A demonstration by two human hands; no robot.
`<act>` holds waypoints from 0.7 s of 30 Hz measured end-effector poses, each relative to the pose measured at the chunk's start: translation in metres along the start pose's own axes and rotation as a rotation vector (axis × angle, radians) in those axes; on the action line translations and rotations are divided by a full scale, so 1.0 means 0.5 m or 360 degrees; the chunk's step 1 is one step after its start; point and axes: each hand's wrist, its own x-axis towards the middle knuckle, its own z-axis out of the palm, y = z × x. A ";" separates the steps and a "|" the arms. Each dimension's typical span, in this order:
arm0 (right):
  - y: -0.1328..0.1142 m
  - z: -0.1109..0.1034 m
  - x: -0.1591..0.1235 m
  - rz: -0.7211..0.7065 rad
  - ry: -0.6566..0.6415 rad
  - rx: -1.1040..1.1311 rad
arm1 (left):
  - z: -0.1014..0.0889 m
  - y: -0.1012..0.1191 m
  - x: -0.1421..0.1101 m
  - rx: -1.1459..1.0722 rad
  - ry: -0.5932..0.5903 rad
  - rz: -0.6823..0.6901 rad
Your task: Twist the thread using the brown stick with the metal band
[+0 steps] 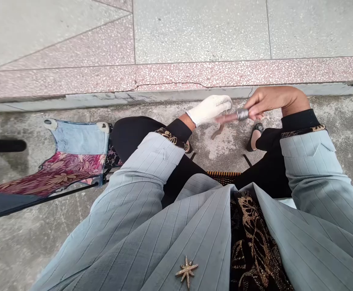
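Note:
My right hand [267, 102] is bare, its fingers wrapped around the end of a short tool with a brownish-red shaft [226, 118] and a silver-grey wrapped band [242, 114]. The tool is smeared by motion, so its exact kind does not show. My left hand [209, 110], in a white knitted glove, is closed, with its fingers curled down beside the far end of the shaft. What lies inside those fingers is hidden. Just below, a thin curved brown piece [217, 131] shows against the concrete; whether it belongs to the tool I cannot tell.
A raised terrazzo step [176, 74] with a cracked edge runs across in front. At left stands a folding chair [79, 137] with blue and floral fabric. Black bar ends [5, 146] jut in from the left edge. Under me is a woven seat [223, 176].

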 end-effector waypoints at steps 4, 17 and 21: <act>-0.008 0.007 -0.019 -0.0418 0.0969 0.0718 | 0.021 0.003 -0.002 -0.0052 -0.0063 0.0037; 0.061 -0.023 0.037 0.0362 0.1159 0.0044 | 0.015 0.027 -0.011 0.0282 -0.0246 0.0087; 0.071 -0.009 0.045 0.0338 0.0907 -0.0237 | 0.005 0.020 -0.010 0.0369 -0.0109 -0.0013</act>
